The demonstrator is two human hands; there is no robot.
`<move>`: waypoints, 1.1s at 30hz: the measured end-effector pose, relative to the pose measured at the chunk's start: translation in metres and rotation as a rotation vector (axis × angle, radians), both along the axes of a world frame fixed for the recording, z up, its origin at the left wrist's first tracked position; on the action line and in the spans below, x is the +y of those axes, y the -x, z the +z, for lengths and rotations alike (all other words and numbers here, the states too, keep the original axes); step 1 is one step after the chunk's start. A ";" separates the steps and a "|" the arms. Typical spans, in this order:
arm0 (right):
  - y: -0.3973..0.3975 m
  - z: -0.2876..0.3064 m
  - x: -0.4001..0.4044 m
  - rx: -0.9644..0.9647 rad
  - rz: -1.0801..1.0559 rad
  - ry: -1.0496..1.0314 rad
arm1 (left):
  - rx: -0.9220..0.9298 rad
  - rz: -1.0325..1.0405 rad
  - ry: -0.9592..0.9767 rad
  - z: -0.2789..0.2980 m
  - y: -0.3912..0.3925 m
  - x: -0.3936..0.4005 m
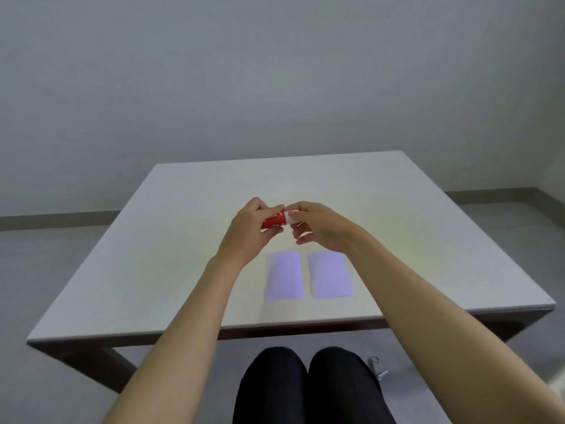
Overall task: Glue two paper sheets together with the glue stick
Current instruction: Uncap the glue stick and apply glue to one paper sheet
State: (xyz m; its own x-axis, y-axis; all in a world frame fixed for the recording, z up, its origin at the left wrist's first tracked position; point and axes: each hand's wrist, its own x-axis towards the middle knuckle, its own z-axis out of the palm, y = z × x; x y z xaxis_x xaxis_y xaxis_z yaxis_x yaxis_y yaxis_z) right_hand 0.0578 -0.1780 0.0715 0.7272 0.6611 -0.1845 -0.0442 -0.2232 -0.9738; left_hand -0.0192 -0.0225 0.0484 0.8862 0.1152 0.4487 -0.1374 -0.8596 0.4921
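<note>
Two pale lilac paper sheets lie side by side on the white table (171, 228), one on the left (284, 276) and one on the right (331, 273), with a narrow gap between them. Above and beyond them I hold a red glue stick (274, 221) level in the air. My left hand (250, 231) grips its red body. My right hand (318, 228) pinches its white cap end (290, 217) with thumb and forefinger. Whether the cap is loose or seated is hidden by the fingers.
The table's near edge (214, 332) runs just above my knees in dark trousers (305, 384). A grey wall stands behind the table's far edge. A small metal part (377, 367) shows on the floor at the right.
</note>
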 end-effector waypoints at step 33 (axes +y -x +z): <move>-0.034 -0.006 -0.027 -0.158 -0.357 -0.088 | 0.124 0.035 0.581 -0.009 0.001 0.004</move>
